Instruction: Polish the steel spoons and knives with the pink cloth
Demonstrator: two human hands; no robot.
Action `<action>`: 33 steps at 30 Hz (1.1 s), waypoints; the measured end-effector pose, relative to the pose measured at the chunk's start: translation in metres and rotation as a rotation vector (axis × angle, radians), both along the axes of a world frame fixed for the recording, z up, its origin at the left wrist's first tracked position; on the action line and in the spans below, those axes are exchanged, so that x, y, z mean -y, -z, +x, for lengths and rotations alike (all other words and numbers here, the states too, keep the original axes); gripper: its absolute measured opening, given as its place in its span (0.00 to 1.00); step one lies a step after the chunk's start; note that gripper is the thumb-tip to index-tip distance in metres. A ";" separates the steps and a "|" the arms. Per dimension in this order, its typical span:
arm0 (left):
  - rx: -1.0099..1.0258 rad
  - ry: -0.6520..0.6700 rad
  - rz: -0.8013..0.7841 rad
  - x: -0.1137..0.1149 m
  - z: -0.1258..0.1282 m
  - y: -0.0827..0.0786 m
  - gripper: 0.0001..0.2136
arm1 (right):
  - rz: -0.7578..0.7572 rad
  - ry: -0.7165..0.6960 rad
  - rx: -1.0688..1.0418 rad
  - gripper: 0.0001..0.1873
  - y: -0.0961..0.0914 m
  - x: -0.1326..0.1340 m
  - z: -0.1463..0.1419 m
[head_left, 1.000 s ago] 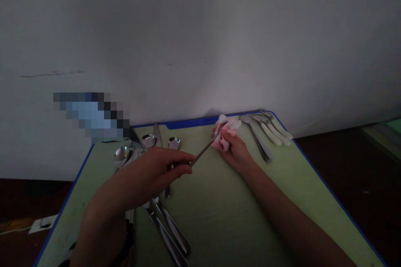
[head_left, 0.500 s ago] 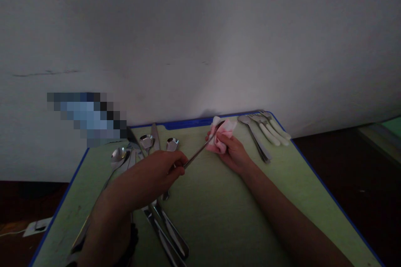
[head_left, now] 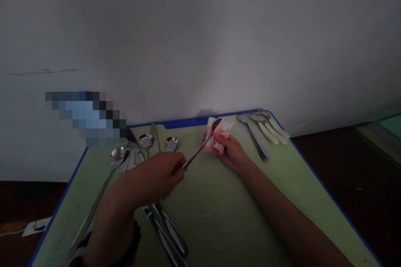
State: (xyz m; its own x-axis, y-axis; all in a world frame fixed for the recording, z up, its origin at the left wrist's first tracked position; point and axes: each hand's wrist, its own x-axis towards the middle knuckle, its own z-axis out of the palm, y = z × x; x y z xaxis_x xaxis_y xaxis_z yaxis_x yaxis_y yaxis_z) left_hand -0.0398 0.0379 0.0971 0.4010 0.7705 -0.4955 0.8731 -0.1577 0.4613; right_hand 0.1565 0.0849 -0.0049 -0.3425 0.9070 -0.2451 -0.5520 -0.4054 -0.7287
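Observation:
My left hand (head_left: 166,172) is closed around the handle end of a metal spoon (head_left: 197,153), which slants up to the right. At its far end, the spoon's bowl lies in a folded pink and white cloth (head_left: 212,147). My right hand (head_left: 233,152) pinches this cloth around the bowl, the thumb on top. Under and beside my left forearm lie several metal utensils, among them a long spoon (head_left: 118,155), two square-bowled spoons (head_left: 171,144) and knives (head_left: 171,229). Part of that group is hidden by my left arm.
To the right lie spoons (head_left: 255,137) side by side and forks with white handles (head_left: 273,131). The green table (head_left: 225,217) has a blue edge and stands against a pale wall (head_left: 200,50). A blurred-out device (head_left: 84,114) is at the back left.
The cloth and my right hand have shifted slightly left along the spoon. The spoon has turned a little, so its bowl shows more. My left hand still grips the handle.

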 end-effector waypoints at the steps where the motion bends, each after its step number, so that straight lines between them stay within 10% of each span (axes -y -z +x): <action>1: 0.000 0.000 0.002 0.000 0.000 0.000 0.11 | 0.001 0.002 0.003 0.14 0.000 0.000 0.000; 33: 0.039 -0.026 -0.010 -0.002 0.001 0.004 0.15 | -0.052 0.028 0.004 0.13 -0.005 0.002 -0.001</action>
